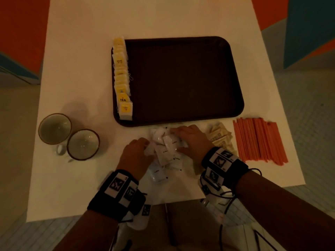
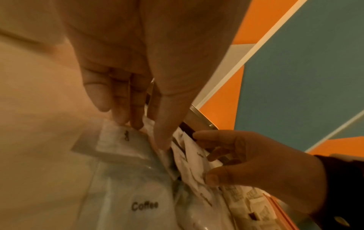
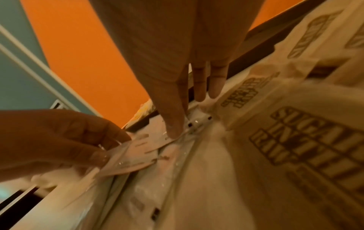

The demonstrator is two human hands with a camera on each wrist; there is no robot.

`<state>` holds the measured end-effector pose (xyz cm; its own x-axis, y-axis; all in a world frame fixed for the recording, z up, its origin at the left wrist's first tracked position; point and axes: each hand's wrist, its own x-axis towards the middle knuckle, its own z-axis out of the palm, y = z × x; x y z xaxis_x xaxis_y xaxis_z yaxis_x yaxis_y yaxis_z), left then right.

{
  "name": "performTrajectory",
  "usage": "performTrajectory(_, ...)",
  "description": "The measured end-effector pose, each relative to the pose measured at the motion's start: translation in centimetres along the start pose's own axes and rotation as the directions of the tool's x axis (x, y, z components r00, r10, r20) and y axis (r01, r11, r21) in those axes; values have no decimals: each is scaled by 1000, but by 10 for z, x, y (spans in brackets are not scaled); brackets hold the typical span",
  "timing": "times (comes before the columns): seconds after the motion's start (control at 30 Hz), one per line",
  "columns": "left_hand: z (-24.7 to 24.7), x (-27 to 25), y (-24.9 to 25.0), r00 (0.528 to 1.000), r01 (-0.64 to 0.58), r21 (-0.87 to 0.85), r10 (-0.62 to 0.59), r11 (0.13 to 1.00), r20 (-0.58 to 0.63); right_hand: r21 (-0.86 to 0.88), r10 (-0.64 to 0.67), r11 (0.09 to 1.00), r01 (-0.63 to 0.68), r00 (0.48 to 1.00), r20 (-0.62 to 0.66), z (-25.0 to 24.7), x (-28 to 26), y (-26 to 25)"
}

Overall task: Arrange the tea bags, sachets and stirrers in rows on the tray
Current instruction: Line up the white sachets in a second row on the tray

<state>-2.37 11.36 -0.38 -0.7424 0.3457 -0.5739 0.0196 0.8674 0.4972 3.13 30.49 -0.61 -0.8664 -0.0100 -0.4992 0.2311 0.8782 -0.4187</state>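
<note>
Coffee sachets lie heaped on desk; left hand pinches one, right hand presses flat-fingered: best square them before lifting to tray.

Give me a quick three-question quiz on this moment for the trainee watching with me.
1. True or false: the tea bags stand in a row along the tray's left edge.
2. What do both hands gather? A) orange stirrers B) white coffee sachets C) cups
3. Fill in: the brown sugar sachets lie on the ____, beside the right hand.

Key: 1 true; 2 B, the left hand pinches one; 3 table.
</note>
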Motion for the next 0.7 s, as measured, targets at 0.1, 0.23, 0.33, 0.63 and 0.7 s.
performTrajectory(0.1, 1, 2, 4, 996, 30, -33, -32, 999, -88, -11, -32, 999, 32, 999, -37, 2, 1, 2)
performTrajectory(0.23, -5, 5, -3, 985, 26, -117, -45, 993, -167, 85, -73, 993, 81, 992, -101, -1, -5, 8)
performTrajectory(0.33, -9, 6, -12, 986, -26, -201, -8, 979, -169, 145, -62, 987, 69, 997, -50, -7, -11, 4)
performTrajectory(0.63, -25, 6, -15, 972, -189, -452, 100, 872, -213, 431, -95, 893, 131, 990, -103, -4, 7, -43)
performTrajectory(0.7, -30, 3, -9, 974, -209, -554, 119, 806, -194, 569, -11, 819, 74, 994, -113, -8, 9, -46)
